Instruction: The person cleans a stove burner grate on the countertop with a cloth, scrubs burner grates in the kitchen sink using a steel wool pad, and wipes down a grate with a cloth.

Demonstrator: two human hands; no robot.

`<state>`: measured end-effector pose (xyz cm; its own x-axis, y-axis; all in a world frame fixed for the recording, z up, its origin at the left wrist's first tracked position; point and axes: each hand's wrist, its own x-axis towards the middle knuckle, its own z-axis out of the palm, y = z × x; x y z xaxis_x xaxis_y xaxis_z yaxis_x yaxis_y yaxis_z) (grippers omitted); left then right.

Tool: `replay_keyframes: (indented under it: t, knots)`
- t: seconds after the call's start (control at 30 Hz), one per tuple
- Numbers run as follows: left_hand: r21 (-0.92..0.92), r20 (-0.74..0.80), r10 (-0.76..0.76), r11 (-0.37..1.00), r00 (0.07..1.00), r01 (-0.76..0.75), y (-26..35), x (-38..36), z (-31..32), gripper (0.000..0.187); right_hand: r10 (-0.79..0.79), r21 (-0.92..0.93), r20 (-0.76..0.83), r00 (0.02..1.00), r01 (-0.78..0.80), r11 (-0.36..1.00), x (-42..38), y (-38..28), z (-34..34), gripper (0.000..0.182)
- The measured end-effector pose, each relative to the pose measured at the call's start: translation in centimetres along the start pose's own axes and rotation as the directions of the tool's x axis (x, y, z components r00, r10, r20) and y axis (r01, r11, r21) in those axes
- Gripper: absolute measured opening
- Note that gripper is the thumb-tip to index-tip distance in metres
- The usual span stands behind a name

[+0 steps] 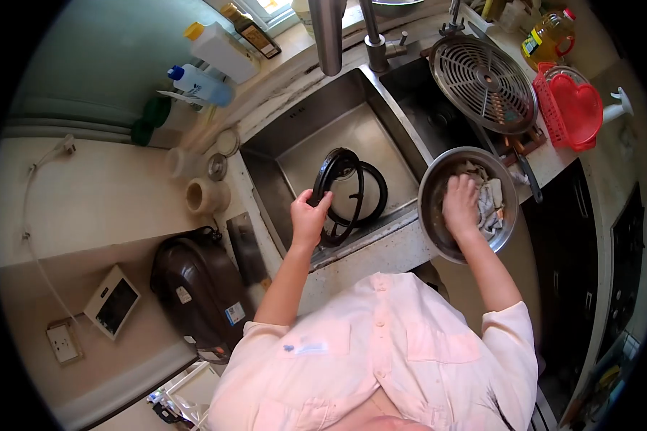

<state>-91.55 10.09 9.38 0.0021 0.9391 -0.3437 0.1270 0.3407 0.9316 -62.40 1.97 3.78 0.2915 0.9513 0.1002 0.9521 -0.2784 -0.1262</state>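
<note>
My left hand (311,218) grips a black ring-shaped stove grate (328,174), held tilted over the steel sink (402,136). Behind it, a second black ring grate (382,194) with small prongs rests in the sink. To the right, a round metal bowl (425,205) sits at the counter's edge with a wet, greyish rag (490,208) in it. My right hand (461,205) reaches into this bowl, its fingers bent down at the rag; the fingertips are partly hidden.
A faucet (376,50) rises behind the sink. Right of it lie a round slotted metal rack (485,82), a red basket (557,108) and an oil bottle (550,39). Several bottles (223,54) line the windowsill. A dark brown appliance (198,291) stands at left.
</note>
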Motion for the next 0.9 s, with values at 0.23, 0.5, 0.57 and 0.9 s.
replay_keyframes:
  t: [0.23,0.5,0.57,0.9]
  knots:
    - [-0.060,0.045,-0.066,0.996,0.997,0.069,0.5,-0.5,-0.4,0.022,0.103,0.500,-0.069,0.992,-0.055,0.864,2.7,-1.0,-3.7,0.021]
    - [-0.175,-0.020,-0.076,0.982,0.997,0.071,2.6,-2.2,-0.2,0.021,-0.131,0.837,-0.255,0.958,0.287,0.465,2.4,-20.8,-6.9,0.029]
    - [-0.142,-0.005,-0.037,0.989,0.999,0.036,1.4,-2.6,-0.6,0.026,-0.019,0.849,-0.263,0.965,0.241,0.471,3.3,-22.8,-4.8,0.029]
    - [-0.094,-0.020,0.001,0.996,1.000,-0.003,0.8,-2.5,-1.4,0.018,0.092,0.869,-0.205,0.975,0.138,0.475,5.7,-22.3,-3.9,0.025]
